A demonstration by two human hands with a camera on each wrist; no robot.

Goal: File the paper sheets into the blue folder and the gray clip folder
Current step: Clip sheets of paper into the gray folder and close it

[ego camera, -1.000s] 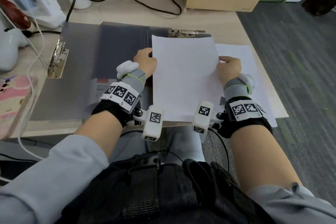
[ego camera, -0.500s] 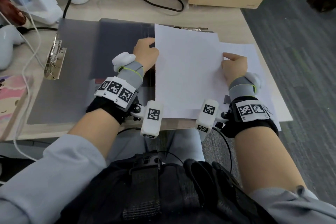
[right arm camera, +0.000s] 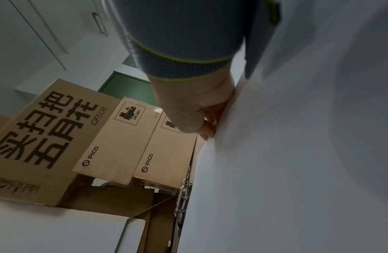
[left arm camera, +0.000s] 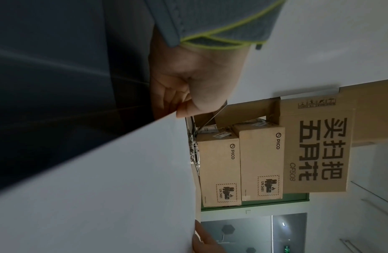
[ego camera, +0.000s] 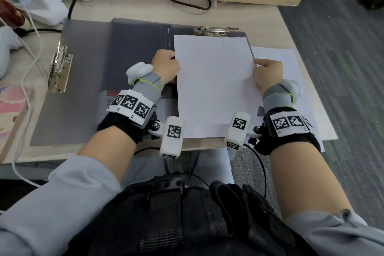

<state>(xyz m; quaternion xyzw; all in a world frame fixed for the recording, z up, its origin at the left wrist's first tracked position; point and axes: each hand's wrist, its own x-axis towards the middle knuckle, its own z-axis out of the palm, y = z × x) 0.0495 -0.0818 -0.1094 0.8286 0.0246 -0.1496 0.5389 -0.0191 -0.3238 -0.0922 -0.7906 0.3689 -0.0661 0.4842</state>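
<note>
Paper sheet (ego camera: 214, 87): you pinch it by both side edges, left hand (ego camera: 166, 66) and right hand (ego camera: 268, 72) curled on it, squaring it over the open gray clip folder (ego camera: 137, 48), top edge just beneath the clip (ego camera: 214, 31).

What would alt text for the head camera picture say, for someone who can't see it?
Two hands, left hand and right hand, hold a white paper sheet by its side edges over an open gray clip folder, its top edge near the metal clip. Another sheet lies underneath at right.
</note>
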